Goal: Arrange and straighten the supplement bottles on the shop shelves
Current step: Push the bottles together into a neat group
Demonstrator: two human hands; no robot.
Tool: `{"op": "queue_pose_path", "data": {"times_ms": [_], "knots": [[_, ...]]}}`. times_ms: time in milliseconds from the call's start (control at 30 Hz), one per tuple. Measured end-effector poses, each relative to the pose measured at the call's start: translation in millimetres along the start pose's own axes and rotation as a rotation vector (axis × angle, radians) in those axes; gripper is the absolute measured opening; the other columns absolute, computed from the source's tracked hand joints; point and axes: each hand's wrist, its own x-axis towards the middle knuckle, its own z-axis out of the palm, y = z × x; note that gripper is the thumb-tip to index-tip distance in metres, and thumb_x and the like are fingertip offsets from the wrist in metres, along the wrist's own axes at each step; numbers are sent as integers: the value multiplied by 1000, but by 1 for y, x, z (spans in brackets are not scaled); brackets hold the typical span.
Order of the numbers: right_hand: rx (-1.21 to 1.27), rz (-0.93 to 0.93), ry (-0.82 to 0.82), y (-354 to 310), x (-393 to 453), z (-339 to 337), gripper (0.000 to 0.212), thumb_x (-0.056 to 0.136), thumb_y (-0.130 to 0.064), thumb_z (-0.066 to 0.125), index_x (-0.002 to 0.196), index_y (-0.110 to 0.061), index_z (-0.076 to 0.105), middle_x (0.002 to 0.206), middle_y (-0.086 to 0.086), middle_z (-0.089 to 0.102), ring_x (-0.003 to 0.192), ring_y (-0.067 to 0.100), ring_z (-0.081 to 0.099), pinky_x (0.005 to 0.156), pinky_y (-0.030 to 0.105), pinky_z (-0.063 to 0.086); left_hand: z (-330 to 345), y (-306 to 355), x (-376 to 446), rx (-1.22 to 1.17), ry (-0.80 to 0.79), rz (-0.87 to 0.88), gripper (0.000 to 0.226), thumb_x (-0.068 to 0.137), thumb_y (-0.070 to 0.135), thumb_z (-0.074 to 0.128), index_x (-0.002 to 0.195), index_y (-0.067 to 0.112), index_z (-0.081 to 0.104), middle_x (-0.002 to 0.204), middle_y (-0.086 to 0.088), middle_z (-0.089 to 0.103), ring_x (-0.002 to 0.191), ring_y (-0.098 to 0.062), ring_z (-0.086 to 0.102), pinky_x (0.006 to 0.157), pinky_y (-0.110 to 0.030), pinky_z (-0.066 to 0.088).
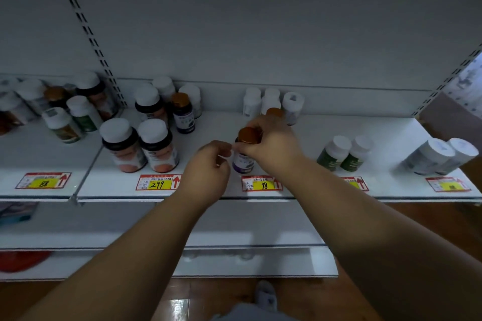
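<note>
A small purple-labelled bottle (243,162) with a bronze cap (248,135) stands near the front of the white shelf (313,185), above the "98" price tag (262,184). My right hand (271,144) grips it from above, fingers curled round the cap and neck. My left hand (208,164) lies close against the bottle's left side with curled fingers; whether it holds the bottle is unclear. A second bronze cap (274,112) shows just behind my right hand. A matching purple bottle (184,114) stands further left.
Two large white-capped bottles with orange labels (140,147) stand left of my hands. Two green bottles (344,155) lean to the right. White bottles (271,101) line the back wall; two more (440,156) lie at the far right. A lower shelf (234,237) juts out below.
</note>
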Motion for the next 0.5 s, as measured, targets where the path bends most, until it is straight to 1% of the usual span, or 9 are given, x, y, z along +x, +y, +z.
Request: {"op": "queue_pose_path", "data": {"times_ms": [67,167,300,433,500], "knots": [[1,17,-39,2,6,5,39,69,-46,81,90,-21,60,90,-2,58,77,12,58,60,24,44,4,-5,3,30,-10,6,30,87,7,49,107,27,60,104,8,60,84,-1,56,63,-14,40],[-43,32,-81,7,13,10,39,69,-49,78,87,-21,58,87,-1,58,75,13,58,62,29,45,6,-10,7,41,-15,0,31,86,8,50,109,25,61,104,7,60,82,-1,56,61,-16,40],[-35,52,-59,11,13,18,42,68,-50,79,86,-20,55,88,0,55,74,14,53,57,25,33,8,-14,9,27,-32,9,32,85,7,50,110,23,61,103,5,62,83,-7,56,68,-21,42],[-18,81,-27,10,11,24,44,66,-52,79,81,-24,49,85,-2,52,70,8,49,54,22,27,9,-19,9,-6,-79,3,38,87,4,46,115,25,60,109,4,62,93,-12,57,69,-16,40],[-8,93,-20,10,11,25,45,65,-54,79,78,-27,45,85,-3,50,70,7,47,54,23,27,8,-20,9,-24,-96,-7,41,86,1,43,117,23,60,113,1,62,97,-14,58,74,-19,43]]}}
